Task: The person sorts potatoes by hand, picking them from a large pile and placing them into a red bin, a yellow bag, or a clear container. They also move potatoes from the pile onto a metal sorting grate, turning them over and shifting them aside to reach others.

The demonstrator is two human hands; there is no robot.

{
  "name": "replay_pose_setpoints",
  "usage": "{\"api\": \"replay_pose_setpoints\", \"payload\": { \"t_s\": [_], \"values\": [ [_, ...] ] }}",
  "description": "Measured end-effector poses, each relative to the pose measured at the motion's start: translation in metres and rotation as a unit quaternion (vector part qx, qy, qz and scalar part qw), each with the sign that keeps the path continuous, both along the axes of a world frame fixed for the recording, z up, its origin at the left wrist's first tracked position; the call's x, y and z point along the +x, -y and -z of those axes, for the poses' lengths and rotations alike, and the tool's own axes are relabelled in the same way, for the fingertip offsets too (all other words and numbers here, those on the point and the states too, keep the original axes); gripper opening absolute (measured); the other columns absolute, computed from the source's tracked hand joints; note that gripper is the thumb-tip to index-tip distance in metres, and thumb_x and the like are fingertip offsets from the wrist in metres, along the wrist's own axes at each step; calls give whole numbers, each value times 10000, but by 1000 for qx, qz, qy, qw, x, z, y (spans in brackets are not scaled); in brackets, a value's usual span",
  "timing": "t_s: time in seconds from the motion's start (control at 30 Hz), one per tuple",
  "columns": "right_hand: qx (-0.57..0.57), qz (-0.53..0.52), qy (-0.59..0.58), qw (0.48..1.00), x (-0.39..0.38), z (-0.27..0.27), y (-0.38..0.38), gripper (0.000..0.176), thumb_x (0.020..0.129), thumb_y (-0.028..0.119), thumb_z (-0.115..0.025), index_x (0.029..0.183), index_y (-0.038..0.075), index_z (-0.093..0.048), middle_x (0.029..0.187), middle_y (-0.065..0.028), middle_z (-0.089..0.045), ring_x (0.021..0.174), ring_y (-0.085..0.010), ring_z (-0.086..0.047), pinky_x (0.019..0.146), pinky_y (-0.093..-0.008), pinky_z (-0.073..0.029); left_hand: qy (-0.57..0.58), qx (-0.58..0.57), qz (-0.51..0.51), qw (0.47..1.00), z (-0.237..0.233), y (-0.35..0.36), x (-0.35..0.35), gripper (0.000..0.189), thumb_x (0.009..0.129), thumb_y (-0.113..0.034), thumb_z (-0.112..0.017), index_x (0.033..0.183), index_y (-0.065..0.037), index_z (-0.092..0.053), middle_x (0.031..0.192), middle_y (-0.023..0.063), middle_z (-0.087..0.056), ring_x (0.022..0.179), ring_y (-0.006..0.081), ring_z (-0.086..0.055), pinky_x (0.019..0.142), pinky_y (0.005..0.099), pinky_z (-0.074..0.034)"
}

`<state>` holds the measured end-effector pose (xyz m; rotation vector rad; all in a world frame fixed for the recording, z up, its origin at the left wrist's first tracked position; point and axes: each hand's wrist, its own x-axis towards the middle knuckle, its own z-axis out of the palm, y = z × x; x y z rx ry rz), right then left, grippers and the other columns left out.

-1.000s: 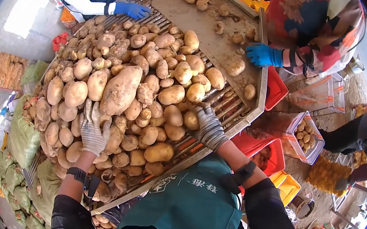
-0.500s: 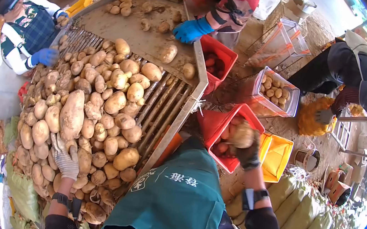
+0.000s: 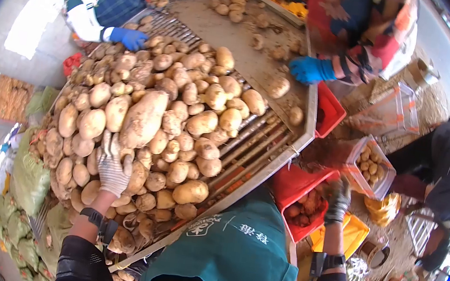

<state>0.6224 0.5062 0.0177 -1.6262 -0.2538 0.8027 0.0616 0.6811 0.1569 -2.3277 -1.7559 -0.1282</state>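
A big pile of potatoes [image 3: 199,123] covers the slatted metal table [image 3: 245,160]. My left hand [image 3: 113,167], in a pale striped glove, lies on the pile with fingers apart, touching the lower end of a very large potato [image 3: 144,119]. Over the right edge of a red basket [image 3: 307,204] is my right hand [image 3: 337,199], in a dirty grey glove; its fingers are blurred, and whether it holds anything cannot be made out. Reddish potatoes lie inside that basket. A yellow basket [image 3: 352,235] stands below my right hand.
Across the table, a co-worker's blue glove [image 3: 129,39] touches the pile. Another co-worker's blue glove [image 3: 309,70] rests near the table's metal rim [image 3: 310,109]. A clear crate [image 3: 385,185] of potatoes and a bending person [image 3: 438,166] are at the right. Green sacks [image 3: 33,173] stand left.
The view has turned, shifting the table to the right. The potato in my right hand has gone from sight, and that hand is now at the basket's edge. My left hand stays beside the large potato.
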Motion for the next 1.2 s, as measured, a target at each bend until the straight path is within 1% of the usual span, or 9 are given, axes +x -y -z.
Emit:
{"api": "replay_pose_setpoints", "payload": {
  "t_s": [0.03,0.07,0.17,0.2,0.33,0.53,0.87,1.03,1.2],
  "values": [
    [73,-97,-32,992,-37,-29,-47,335,922,179,-592,1255,142,-576,892,-9,-647,682,-74,-564,512,-213,-436,5,-7,-8,1000,-2,1,1,685,873,-287,-550,1445,18,-330,1516,261,-267,1377,407,-316,1129,532,-230],
    [76,-322,148,932,-50,-38,-91,374,901,146,-627,1262,69,-564,905,-31,-649,722,-115,-591,587,-248,-483,9,-14,-15,1000,-4,1,3,687,871,-291,-552,1446,14,-333,1517,262,-265,1377,407,-315,1129,533,-232],
    [157,-486,346,787,-167,-117,-172,534,818,225,-735,1283,50,-537,1195,-178,-606,1098,-278,-601,909,-411,-497,13,-26,-34,999,-6,1,5,679,862,-285,-564,1440,0,-350,1508,273,-274,1373,418,-318,1129,536,-243],
    [161,-557,394,713,-202,-127,-192,696,801,272,-748,1391,76,-436,1382,-209,-482,1324,-336,-435,1080,-445,-374,22,-20,-31,999,-7,0,6,668,859,-264,-565,1433,3,-354,1500,281,-280,1366,432,-320,1130,540,-242],
    [236,-622,579,471,-307,-162,-251,1003,728,347,-797,1527,168,-218,1540,-213,-248,1437,-428,-192,1160,-537,-206,42,-38,-6,998,-12,-1,5,686,842,-233,-573,1440,-2,-329,1484,292,-290,1365,450,-309,1120,549,-241],
    [190,-646,557,486,-331,-170,-287,1148,548,504,-859,1497,179,-301,1370,-212,-457,1290,-417,-410,1075,-560,-287,30,-27,-7,999,-6,3,0,695,837,-262,-581,1442,-19,-337,1469,287,-313,1353,440,-326,1125,540,-232],
    [259,-584,237,731,-235,-151,-198,1133,558,476,-900,1429,10,-345,1246,-231,-497,1178,-398,-485,1034,-455,-392,10,-82,-21,996,-3,2,-5,547,818,-254,-581,1320,-49,-511,1240,191,-580,1229,386,-478,1082,514,-287],
    [208,-559,-320,736,-202,-125,-157,1097,665,589,-821,1471,35,-322,1420,-98,-448,1315,-201,-420,1103,-373,-338,29,-19,1,999,-7,2,7,607,846,-230,-559,1407,-53,-406,1510,184,-338,1397,377,-311,1106,530,-253],
    [190,-394,-610,661,-200,-92,-121,1027,691,687,-702,1458,100,-355,1420,-136,-476,1278,-298,-494,1068,-469,-414,18,1,14,1000,-3,1,6,615,860,-196,-564,1435,-61,-392,1499,201,-355,1373,384,-348,1099,527,-280]
  ]
}}
